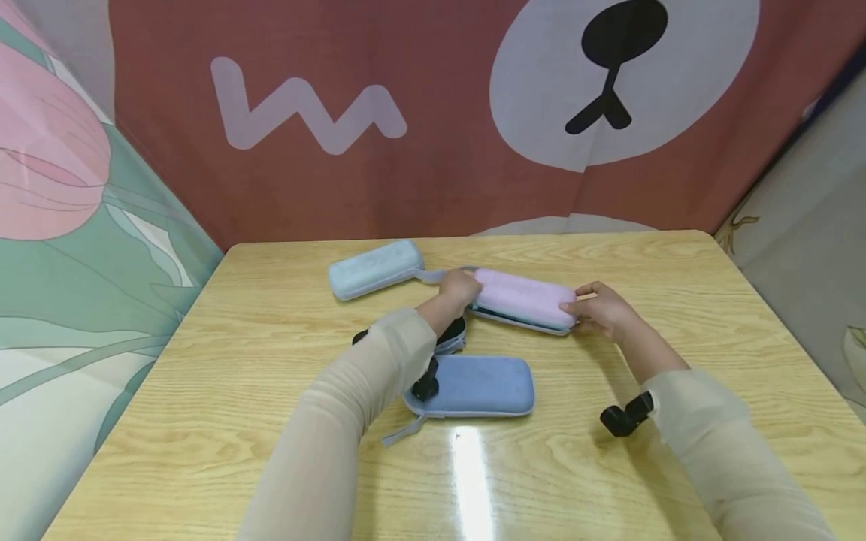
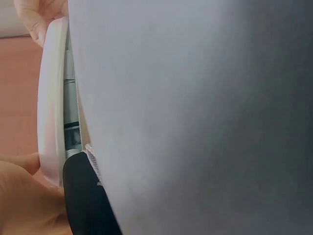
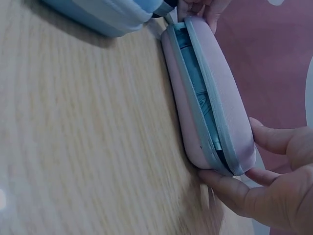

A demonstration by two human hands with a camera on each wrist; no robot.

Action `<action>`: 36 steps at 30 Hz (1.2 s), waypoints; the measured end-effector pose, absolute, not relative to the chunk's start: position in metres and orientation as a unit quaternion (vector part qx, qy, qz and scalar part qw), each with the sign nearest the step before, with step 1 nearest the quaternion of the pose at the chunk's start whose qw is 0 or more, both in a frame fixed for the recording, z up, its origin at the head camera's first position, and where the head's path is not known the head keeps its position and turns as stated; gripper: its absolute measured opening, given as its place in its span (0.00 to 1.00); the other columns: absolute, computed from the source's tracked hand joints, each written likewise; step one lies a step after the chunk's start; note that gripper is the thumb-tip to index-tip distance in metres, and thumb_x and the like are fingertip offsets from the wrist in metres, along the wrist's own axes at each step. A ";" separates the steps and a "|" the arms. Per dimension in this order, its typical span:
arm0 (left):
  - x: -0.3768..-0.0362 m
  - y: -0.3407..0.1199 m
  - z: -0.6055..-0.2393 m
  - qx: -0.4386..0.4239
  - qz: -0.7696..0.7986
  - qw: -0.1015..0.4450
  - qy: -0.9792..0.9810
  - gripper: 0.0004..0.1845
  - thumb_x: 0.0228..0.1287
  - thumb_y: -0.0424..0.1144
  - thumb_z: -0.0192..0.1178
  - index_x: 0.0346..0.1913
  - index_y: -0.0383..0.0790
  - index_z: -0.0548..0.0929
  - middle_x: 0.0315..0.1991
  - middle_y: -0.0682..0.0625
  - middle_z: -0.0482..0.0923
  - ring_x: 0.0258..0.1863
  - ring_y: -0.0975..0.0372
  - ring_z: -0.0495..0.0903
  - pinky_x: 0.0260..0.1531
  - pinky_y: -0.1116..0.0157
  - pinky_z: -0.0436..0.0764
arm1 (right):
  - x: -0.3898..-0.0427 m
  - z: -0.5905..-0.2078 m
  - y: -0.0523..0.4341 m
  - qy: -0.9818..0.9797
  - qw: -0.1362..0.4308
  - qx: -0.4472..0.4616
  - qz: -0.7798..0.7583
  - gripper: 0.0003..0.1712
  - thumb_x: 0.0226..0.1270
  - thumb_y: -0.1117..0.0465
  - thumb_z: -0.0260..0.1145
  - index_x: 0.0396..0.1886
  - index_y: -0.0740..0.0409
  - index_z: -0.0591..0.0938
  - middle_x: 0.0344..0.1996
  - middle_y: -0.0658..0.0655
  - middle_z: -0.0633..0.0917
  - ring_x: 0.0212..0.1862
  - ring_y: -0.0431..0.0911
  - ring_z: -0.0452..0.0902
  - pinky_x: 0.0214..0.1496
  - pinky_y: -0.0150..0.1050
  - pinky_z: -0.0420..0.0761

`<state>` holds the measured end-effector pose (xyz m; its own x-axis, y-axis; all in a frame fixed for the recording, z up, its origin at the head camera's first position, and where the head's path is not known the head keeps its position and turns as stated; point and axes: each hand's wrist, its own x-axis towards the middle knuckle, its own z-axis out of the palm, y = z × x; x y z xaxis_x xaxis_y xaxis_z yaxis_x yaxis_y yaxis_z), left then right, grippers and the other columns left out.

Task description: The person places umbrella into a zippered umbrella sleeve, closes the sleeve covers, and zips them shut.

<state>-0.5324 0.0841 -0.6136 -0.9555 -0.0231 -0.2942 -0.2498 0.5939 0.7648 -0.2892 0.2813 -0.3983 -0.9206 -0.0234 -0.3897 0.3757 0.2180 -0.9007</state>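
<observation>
A pink zip case (image 1: 524,293) lies toward the back of the table, its lid raised a little along the front. Its unzipped gap shows a teal inside (image 3: 198,83) in the right wrist view. At its left end, my left hand (image 1: 460,287) holds the case near the strap. My right hand (image 1: 605,308) grips the right end, with the thumb on the lid and fingers at the lower shell (image 3: 193,147). In the left wrist view a grey-blue surface (image 2: 195,98) covers most of the picture, and the pink case shows edge-on at the left.
A pale blue case (image 1: 375,269) with a grey strap lies at the back left. Nearer me lies a closed blue zip case (image 1: 483,383). Between them, another case (image 1: 452,344) is partly hidden behind my left forearm. A printed curtain (image 1: 433,188) hangs behind the table.
</observation>
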 end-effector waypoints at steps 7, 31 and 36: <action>-0.563 0.091 -0.655 -0.025 0.354 0.094 0.930 0.09 0.43 0.42 0.58 0.28 0.42 0.77 0.29 0.51 0.73 0.21 0.57 0.71 0.12 0.63 0.71 | -0.287 -0.402 0.278 0.807 0.133 0.107 -0.566 0.38 0.55 0.63 0.63 0.55 0.75 0.51 0.47 0.68 0.63 0.39 0.47 0.69 0.42 0.40 0.73; -0.345 0.062 -0.384 0.404 0.022 0.060 0.913 0.10 0.64 0.39 0.47 0.43 0.39 0.76 0.54 0.44 0.68 0.50 0.56 0.69 0.45 0.66 0.69 | -0.275 -0.402 0.266 0.855 0.138 0.076 -0.494 0.23 0.54 0.62 0.63 0.35 0.69 0.59 0.35 0.63 0.63 0.34 0.48 0.64 0.35 0.39 0.72; -0.348 0.057 -0.384 0.431 0.007 0.078 0.899 0.18 0.61 0.43 0.51 0.52 0.39 0.72 0.58 0.43 0.63 0.56 0.55 0.63 0.53 0.64 0.62 | -0.284 -0.402 0.273 0.840 0.163 0.037 -0.516 0.31 0.53 0.61 0.63 0.48 0.74 0.58 0.43 0.68 0.62 0.43 0.54 0.64 0.45 0.45 0.68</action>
<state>-0.3485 0.0568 -0.3841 -0.6157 0.7766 -0.1335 0.7743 0.6277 0.0804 -0.2836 0.2734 -0.4024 -0.9444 -0.1052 -0.3116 0.2305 0.4642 -0.8552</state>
